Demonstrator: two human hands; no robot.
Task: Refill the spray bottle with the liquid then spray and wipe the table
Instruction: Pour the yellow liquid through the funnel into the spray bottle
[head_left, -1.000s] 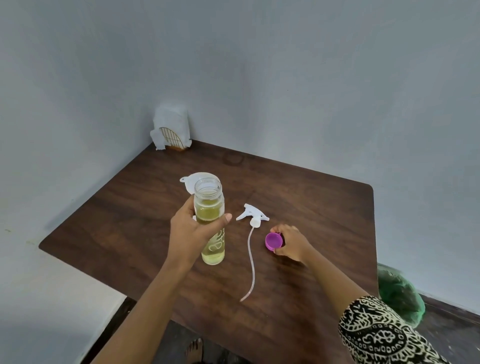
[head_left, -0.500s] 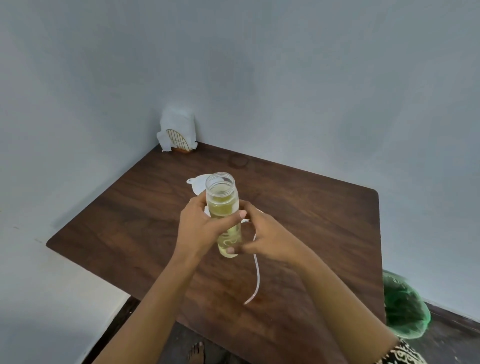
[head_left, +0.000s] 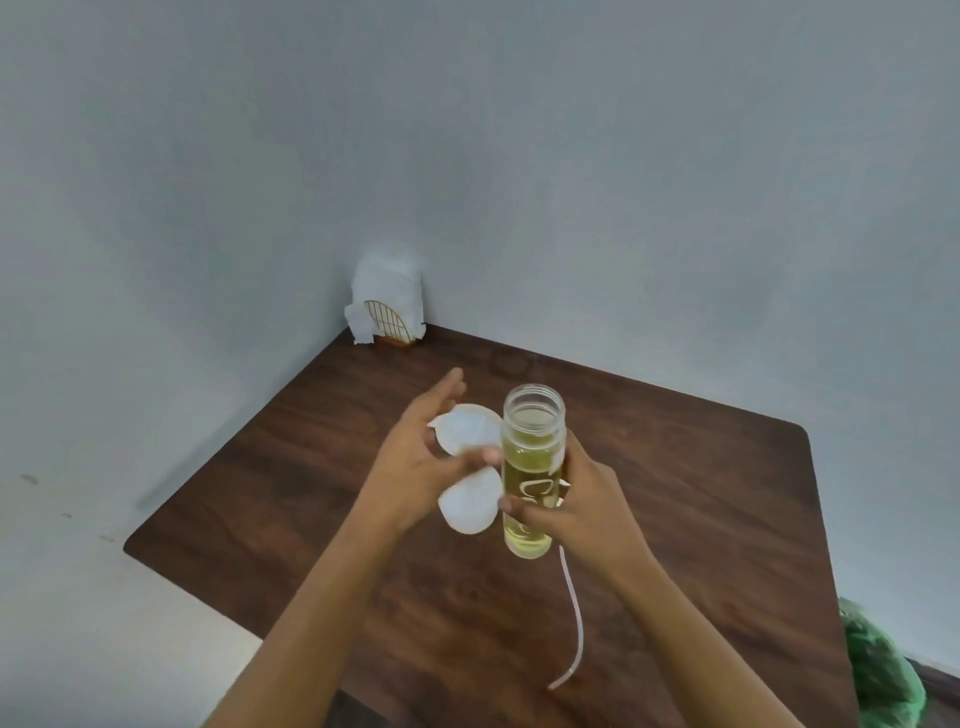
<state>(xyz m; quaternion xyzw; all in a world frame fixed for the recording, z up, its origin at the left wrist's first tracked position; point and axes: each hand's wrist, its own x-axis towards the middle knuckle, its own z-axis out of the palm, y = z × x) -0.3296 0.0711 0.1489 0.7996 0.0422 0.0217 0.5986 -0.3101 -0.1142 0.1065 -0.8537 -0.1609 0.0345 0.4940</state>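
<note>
A clear open-necked bottle (head_left: 530, 457) nearly full of yellow liquid stands upright above the dark wooden table (head_left: 291, 499). My right hand (head_left: 587, 499) grips its lower half. My left hand (head_left: 410, 467) is just left of the bottle, thumb pressed on a white plastic funnel-like piece (head_left: 467, 504), fingers stretched out. The thin white dip tube (head_left: 575, 623) of the spray head trails across the table below my right hand. The spray head itself and the purple cap are hidden behind my hands.
A napkin holder with white tissues (head_left: 387, 312) stands in the far corner against the grey walls. A green plastic bag (head_left: 883, 680) sits on the floor off the table's right edge. The table's left edge runs diagonally.
The bottle passed from my left hand to my right hand. My left hand let go of it and now shows the white piece it kept. The purple cap went out of sight.
</note>
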